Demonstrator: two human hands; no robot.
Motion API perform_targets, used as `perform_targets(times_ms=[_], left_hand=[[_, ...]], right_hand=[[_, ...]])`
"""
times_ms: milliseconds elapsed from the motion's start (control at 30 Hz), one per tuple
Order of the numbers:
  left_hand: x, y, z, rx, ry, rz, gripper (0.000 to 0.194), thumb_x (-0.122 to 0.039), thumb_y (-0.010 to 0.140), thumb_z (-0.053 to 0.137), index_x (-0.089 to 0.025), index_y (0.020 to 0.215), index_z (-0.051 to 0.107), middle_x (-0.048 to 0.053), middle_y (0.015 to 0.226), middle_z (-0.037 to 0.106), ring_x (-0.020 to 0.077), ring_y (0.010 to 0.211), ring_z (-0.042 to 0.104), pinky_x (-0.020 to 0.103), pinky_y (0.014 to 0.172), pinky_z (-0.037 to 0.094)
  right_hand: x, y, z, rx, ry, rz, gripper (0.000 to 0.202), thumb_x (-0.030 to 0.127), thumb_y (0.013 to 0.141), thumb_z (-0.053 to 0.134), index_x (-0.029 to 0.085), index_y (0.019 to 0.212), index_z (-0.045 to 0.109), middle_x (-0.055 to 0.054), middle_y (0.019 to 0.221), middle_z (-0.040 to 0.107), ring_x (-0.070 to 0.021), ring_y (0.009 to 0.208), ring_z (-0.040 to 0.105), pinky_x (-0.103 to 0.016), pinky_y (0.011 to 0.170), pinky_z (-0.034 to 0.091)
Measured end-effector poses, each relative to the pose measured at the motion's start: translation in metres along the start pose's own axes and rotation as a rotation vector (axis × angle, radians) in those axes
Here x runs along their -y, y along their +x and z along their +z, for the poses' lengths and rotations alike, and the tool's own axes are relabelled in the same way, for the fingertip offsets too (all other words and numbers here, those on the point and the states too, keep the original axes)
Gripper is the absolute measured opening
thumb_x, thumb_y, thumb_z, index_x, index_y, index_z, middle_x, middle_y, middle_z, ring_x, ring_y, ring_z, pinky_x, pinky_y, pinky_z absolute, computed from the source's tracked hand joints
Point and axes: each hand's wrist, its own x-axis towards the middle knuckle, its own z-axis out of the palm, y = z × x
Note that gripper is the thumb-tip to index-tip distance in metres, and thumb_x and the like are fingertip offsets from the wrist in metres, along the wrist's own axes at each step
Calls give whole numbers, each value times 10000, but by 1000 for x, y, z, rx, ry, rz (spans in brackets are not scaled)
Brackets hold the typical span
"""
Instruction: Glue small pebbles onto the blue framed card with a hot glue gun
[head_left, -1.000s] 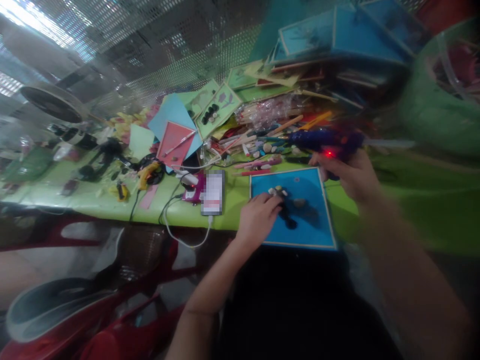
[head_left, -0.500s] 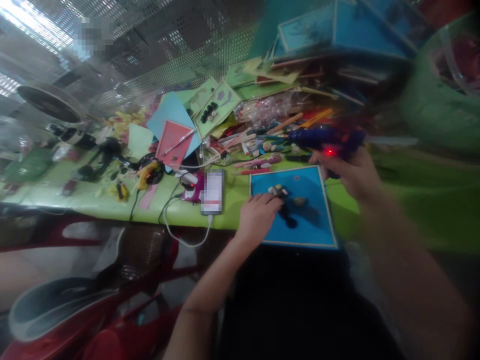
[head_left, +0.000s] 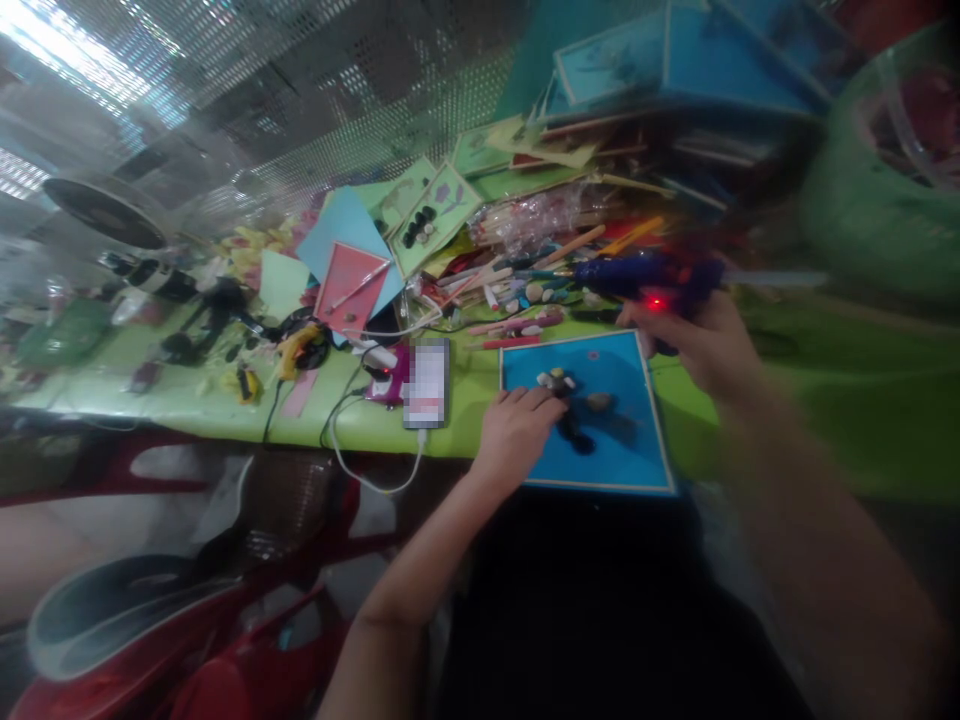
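Note:
My right hand (head_left: 709, 335) is wrapped around a dark blue glue gun (head_left: 645, 275) with a lit red light. Its nozzle points left above the far edge of a blue board (head_left: 622, 360), and a pale glue stick (head_left: 780, 279) juts out behind. The blue board has a light border. My left hand (head_left: 517, 430) lies over the board's left part, fingers extended. Its fingertips reach small pebbles (head_left: 556, 379) and black stones (head_left: 579, 442) near the middle; the undersides of the fingers are hidden. A brownish pebble (head_left: 600, 401) sits just right of them.
A phone (head_left: 425, 385) on a white cable lies left of the board beside a purple power block (head_left: 386, 388). Pencils, sticks and loose pebbles (head_left: 535, 292) crowd the green table behind. A green bucket (head_left: 862, 200) stands at right; a red motorbike (head_left: 187, 640) is at lower left.
The view has shifted very slightly. Both hands, the glue gun and the board stay in nearly the same places.

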Motion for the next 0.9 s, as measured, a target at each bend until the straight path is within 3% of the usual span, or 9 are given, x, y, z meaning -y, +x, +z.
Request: perform_targets(times_ms=[133, 333, 533, 900], left_hand=[[-1, -1, -2, 10, -3, -3, 199, -244, 1031, 558, -226, 1067, 754, 36, 1005, 781, 200, 857, 667, 348, 767, 417], [-1, -11, -15, -43, -12, -19, 269, -240, 1029, 558, -225, 1267, 681, 62, 1161, 754, 216, 988, 658, 367, 839, 448], [2, -13, -21, 87, 0, 119, 330, -143, 997, 554, -270, 1267, 695, 70, 1230, 701, 220, 1032, 612, 369, 877, 468], [-2, 5, -30, 222, 62, 197, 230, -232, 1027, 542, -259, 1178, 713, 79, 1209, 672, 248, 1064, 583, 399, 897, 440]], right_hand=[[1, 0, 0, 4, -7, 5, 386, 561, 764, 851, 196, 765, 727, 15, 604, 634, -107, 494, 529, -292, 506, 406], [-3, 1, -2, 0, -18, 14, 377, 559, 765, 851, 202, 760, 729, 10, 632, 655, -110, 497, 541, -293, 509, 409], [-5, 1, -2, -8, -28, 19, 401, 584, 748, 852, 208, 732, 713, 6, 642, 663, -113, 507, 538, -291, 508, 413], [-4, 0, -3, -4, -41, 30, 352, 550, 791, 839, 211, 802, 749, 21, 578, 621, -122, 519, 550, -302, 542, 422]])
